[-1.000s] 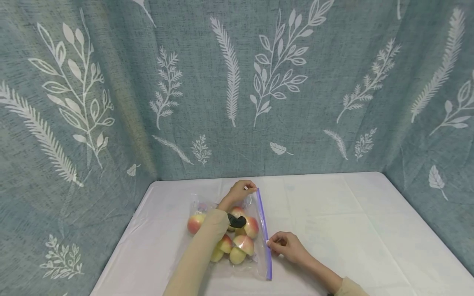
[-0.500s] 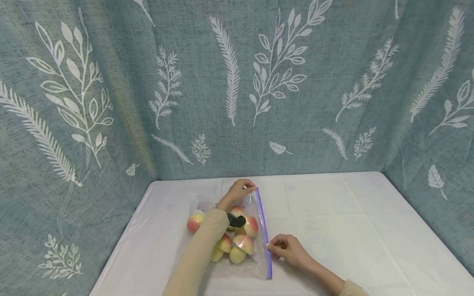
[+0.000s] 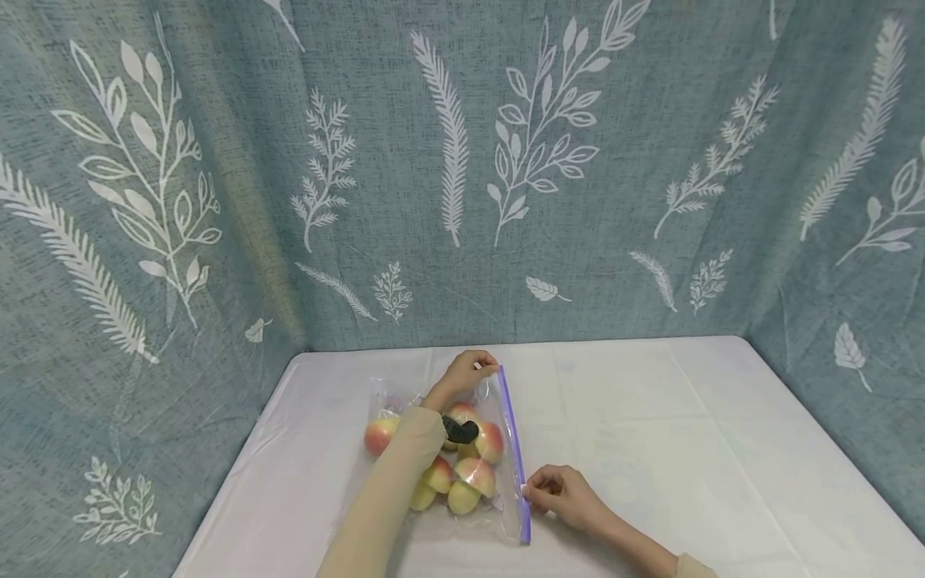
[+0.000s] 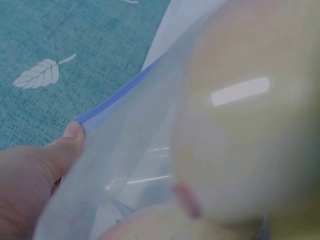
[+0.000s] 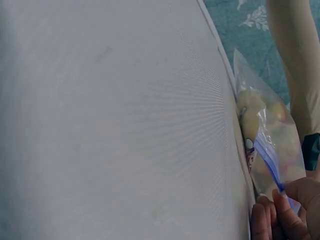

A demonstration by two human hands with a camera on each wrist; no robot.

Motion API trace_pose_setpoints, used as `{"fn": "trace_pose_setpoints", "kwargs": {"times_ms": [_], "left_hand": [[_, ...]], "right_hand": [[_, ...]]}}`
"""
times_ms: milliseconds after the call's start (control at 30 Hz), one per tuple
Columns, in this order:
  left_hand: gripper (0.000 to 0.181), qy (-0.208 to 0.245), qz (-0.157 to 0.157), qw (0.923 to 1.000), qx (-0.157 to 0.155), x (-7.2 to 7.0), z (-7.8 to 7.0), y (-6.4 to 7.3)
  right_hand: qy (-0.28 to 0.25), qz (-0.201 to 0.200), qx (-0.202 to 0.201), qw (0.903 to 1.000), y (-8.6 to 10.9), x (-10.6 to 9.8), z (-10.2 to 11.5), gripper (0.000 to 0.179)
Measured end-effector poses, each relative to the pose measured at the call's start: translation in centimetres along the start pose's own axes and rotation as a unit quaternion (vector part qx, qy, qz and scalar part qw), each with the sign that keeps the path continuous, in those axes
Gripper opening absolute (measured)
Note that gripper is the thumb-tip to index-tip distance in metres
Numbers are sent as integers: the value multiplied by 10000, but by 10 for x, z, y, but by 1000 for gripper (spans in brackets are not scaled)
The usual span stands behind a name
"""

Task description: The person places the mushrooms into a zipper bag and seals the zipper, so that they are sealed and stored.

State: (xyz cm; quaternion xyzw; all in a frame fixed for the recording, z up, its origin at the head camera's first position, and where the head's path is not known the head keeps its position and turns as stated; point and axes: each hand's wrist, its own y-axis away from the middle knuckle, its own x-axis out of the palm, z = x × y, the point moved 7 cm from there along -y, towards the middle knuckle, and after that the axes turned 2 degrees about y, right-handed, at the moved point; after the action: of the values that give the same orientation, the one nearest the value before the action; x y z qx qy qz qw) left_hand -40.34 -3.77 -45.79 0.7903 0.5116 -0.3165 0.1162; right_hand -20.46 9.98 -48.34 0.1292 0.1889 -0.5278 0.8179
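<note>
A clear zip bag (image 3: 433, 526) with a purple zip strip (image 3: 515, 433) lies on the white table. Inside are several round red-and-yellow pieces (image 3: 474, 478) that look like fruit. My left hand (image 3: 462, 373) reaches across the bag and pinches the far end of the strip; its thumb (image 4: 73, 131) shows on that corner in the left wrist view. My right hand (image 3: 564, 494) pinches a small white slider (image 3: 524, 488) on the strip, towards its near end. In the right wrist view, thumb and finger of the right hand (image 5: 292, 207) meet at the purple strip. My left forearm hides part of the bag.
The white table (image 3: 686, 433) stretches to the right of the bag. A blue-green leaf-patterned curtain (image 3: 462, 160) hangs behind it and at both sides. A black band with a camera (image 3: 461, 431) sits on my left wrist, above the bag.
My right hand has slid a short way along the purple strip towards me, taking the white slider with it. My left hand stays at the far corner.
</note>
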Motion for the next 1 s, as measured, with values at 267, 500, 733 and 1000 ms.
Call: {"fn": "trace_pose_setpoints", "kwargs": {"times_ms": [267,500,733,1000], "left_hand": [[15,-34,-61,9996,273,-2,-2,0],[15,-53,-98,9994,313,-2,-2,1],[15,48,-115,9995,290,-3,-3,3],[14,83,-149,9996,219,-3,-3,2]], "right_hand": [[36,61,-27,10000,-5,5,-32,22],[144,50,-49,9999,-1,6,-32,23],[14,50,-16,10000,4,8,-35,21],[116,65,72,9999,11,9,-24,17]]}}
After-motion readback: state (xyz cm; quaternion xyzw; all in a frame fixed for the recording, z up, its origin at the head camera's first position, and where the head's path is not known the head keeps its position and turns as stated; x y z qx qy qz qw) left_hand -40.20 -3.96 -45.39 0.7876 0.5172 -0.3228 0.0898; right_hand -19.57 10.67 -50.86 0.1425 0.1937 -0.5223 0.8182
